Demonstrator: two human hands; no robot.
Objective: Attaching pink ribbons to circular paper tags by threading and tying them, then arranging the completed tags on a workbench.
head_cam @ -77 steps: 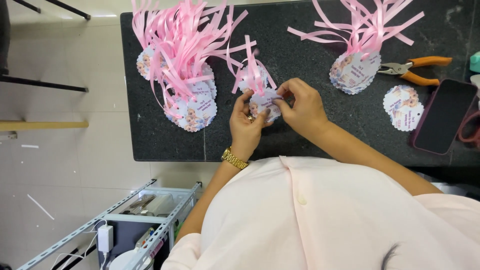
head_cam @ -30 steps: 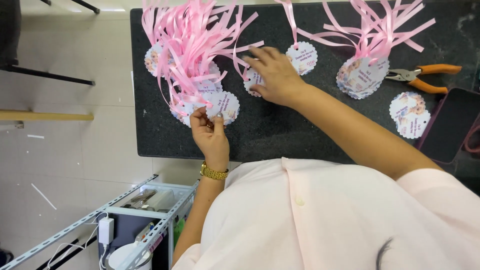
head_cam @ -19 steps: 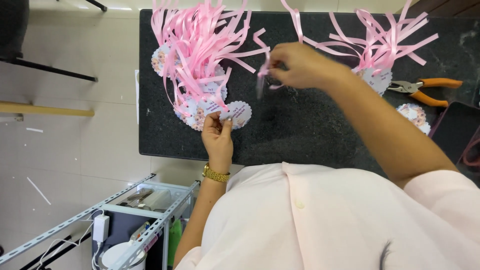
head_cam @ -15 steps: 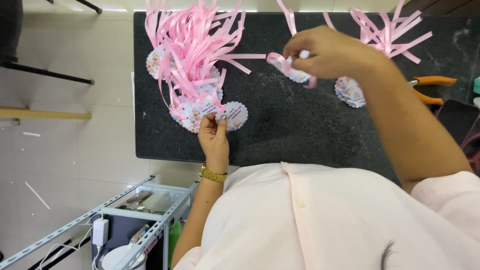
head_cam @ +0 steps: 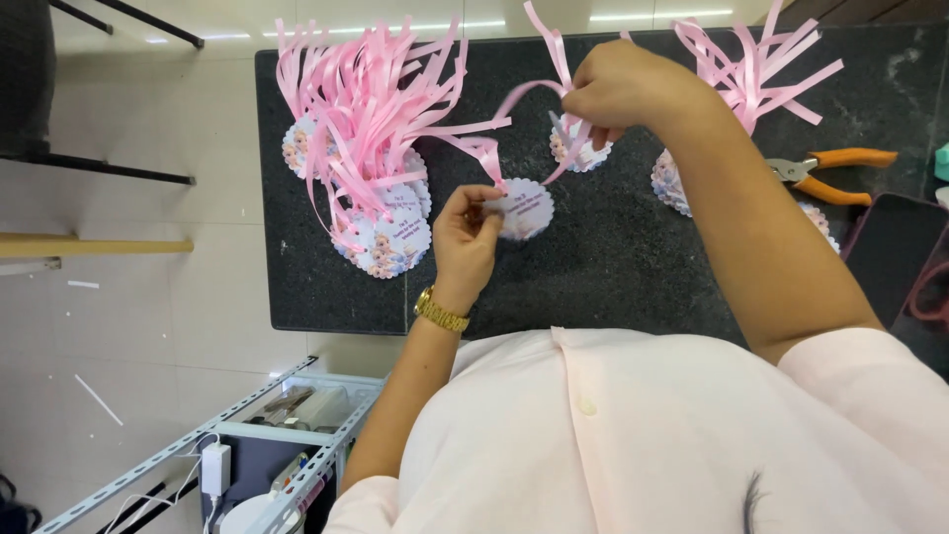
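Observation:
My left hand (head_cam: 467, 235) pinches a round scalloped paper tag (head_cam: 527, 209) with a pink ribbon (head_cam: 473, 148) on it, just right of a pile of finished tags (head_cam: 388, 229) with several pink ribbons (head_cam: 358, 99). Raised over the black stone counter (head_cam: 613, 267), my right hand (head_cam: 621, 87) grips a second scalloped tag (head_cam: 575, 150) by its pink ribbon (head_cam: 542, 49); the tag hangs below the fingers.
Another heap of ribboned tags (head_cam: 743, 69) lies behind my right forearm. Orange-handled pliers (head_cam: 828, 174) rest at the right, with a dark phone (head_cam: 890, 259) nearer the right edge. A wire shelf rack (head_cam: 257, 435) stands on the tiled floor below the counter.
My right hand has lifted a ribboned tag off the counter and holds it up by the ribbon. My left hand has shifted right from the pile, holding one tag.

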